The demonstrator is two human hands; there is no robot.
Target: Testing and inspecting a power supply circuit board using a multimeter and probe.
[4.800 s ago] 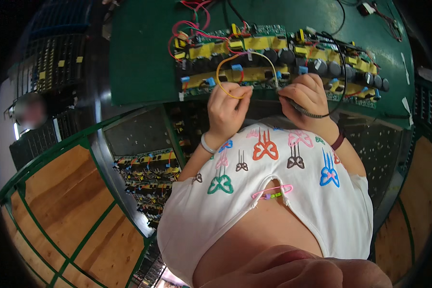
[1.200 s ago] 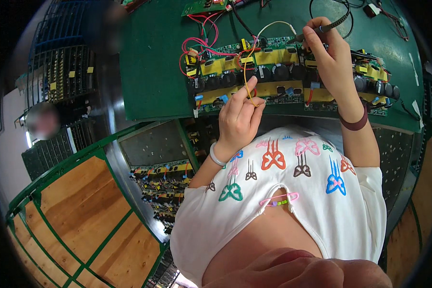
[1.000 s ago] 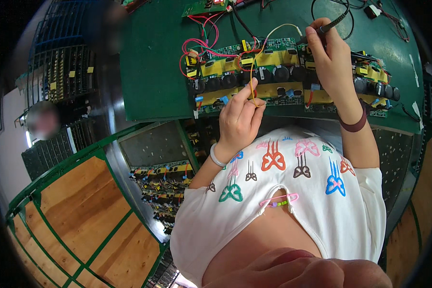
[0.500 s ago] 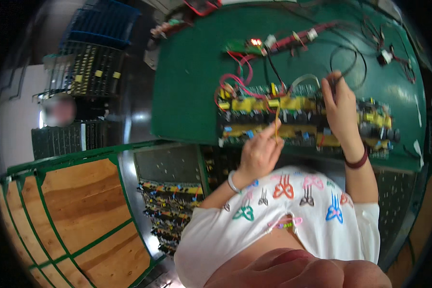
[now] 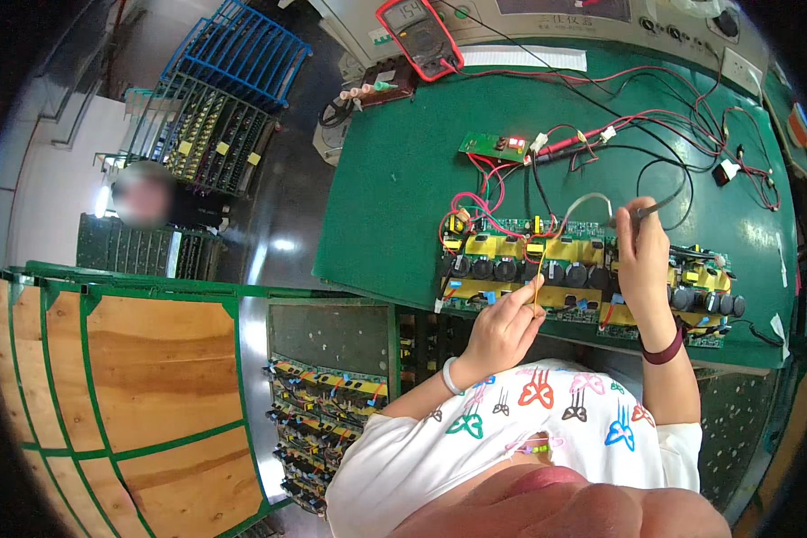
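Observation:
Across the green tabletop in front of me lies a long circuit board assembly with yellow-wrapped parts and round black capacitors. My left hand is at its near edge, thumb and forefinger pinched on a thin yellow wire that runs up to the board. Over the board's right half, my right hand grips the dark, stick-like end of a black cable; its tip is hidden by the fingers. A small green board with a lit red display sits beyond, joined by pink and black wires.
A red multimeter stands at the back, near a grey instrument panel. Loose leads and a red probe lie behind the board. Racks of boards and wooden panels are at my left. A person is farther off.
The view has shifted, so the table appears lower and the multimeter shows fully. Both hands keep their holds and nearly the same places over the board.

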